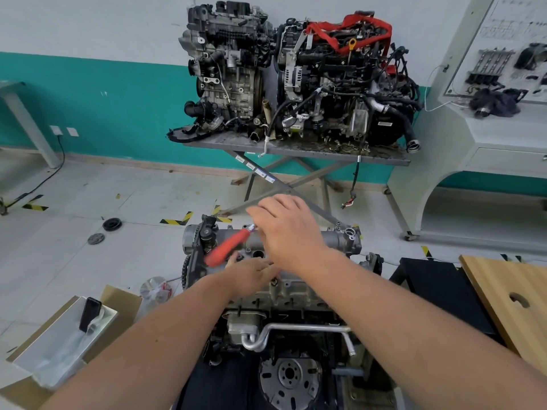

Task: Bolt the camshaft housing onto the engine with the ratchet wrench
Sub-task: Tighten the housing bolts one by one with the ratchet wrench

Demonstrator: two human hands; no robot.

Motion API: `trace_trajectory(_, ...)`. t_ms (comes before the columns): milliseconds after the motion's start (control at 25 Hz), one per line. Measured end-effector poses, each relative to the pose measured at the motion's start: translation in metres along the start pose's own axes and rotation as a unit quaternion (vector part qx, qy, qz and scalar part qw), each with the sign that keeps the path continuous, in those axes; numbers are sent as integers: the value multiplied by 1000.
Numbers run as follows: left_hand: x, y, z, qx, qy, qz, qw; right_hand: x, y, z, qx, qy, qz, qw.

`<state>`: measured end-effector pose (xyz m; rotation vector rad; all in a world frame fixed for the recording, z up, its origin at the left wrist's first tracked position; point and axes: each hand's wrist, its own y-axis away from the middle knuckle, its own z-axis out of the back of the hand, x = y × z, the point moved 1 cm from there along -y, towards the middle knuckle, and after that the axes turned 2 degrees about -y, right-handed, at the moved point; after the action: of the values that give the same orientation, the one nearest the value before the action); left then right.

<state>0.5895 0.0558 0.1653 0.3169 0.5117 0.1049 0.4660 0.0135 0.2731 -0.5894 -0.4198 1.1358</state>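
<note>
Both forearms reach forward over the engine [284, 294]. On its top, the left hand [251, 275] lies with fingers loosely extended, touching the housing [334, 241] beside the wrench's [229, 247] red handle. Right hand [288, 229] covers the wrench's head end above the housing; whether its grip closes on the tool cannot be told. Wrench slants left of that hand.

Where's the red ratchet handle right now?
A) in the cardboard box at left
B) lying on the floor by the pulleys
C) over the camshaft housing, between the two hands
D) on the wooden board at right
C: the red ratchet handle slants over the camshaft housing, its metal end under the right hand and its lower end beside the left hand; it is motion-blurred.
</note>
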Motion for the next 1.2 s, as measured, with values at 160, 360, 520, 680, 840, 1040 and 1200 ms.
trace_trajectory(160, 0, 0, 1, 10, 33, 17, 999, 2, -28, 16, 209, 58, -56, 975)
trace_trajectory(360, -2, 1, 1, 12, -1, 3, 1000, -1, -41, 23, 241, -385, -406, 793)
trace_trajectory(520, 1, 0, -2, -1, -27, -8, 1000, 2, -19, 12, 7, -708, -562, 427)
trace_trajectory(680, 4, -4, -3, -1, -1, -1, 1000, 6, 2, -7, -101, -706, -474, 516)
trace_trajectory(840, 8, -7, -3, 7, 25, 20, 999, 9, 10, -16, -85, -363, -236, 897)
trace_trajectory(1040, 8, -8, -4, -19, 35, -1, 999, 10, -12, 1, 82, -9, -21, 996)
trace_trajectory(1200, 2, -1, 8, 20, 97, 31, 995, 20, -34, 16, 236, 59, -77, 967)
